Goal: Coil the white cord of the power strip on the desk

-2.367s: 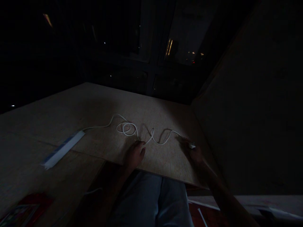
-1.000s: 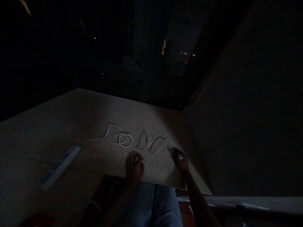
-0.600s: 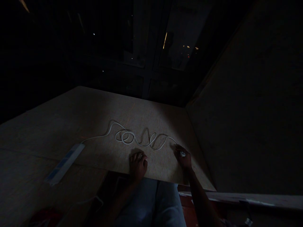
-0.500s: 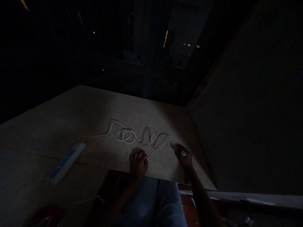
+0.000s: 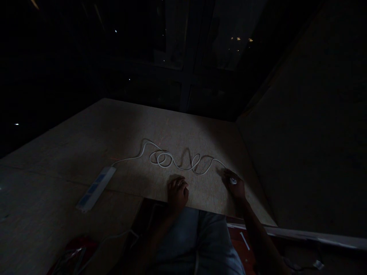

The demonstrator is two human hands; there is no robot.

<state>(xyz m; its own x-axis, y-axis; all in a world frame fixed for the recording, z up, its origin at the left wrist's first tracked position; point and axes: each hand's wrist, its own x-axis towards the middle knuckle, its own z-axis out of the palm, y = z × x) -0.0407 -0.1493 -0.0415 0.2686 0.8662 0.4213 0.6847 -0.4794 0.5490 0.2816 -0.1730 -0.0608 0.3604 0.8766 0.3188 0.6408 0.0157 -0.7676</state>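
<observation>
A white power strip (image 5: 96,188) lies on a dim particle-board surface (image 5: 120,122) at the left. Its white cable (image 5: 183,162) runs right in loose loops across the board. My right hand (image 5: 235,185) is closed on the cable's plug end (image 5: 233,180) near the board's right side. My left hand (image 5: 177,193) rests on the board just below the loops, fingers curled, touching no cable that I can see.
An upright board panel (image 5: 304,145) walls off the right side. Dark windows (image 5: 189,68) stand behind the board. A red object (image 5: 76,248) with thin cords lies at the lower left. My legs in grey trousers (image 5: 195,244) are below the board's near edge.
My left hand has drawn back from the cable loops toward the board's near edge and curled. My right hand keeps hold of the plug end. The loops have bunched slightly.
</observation>
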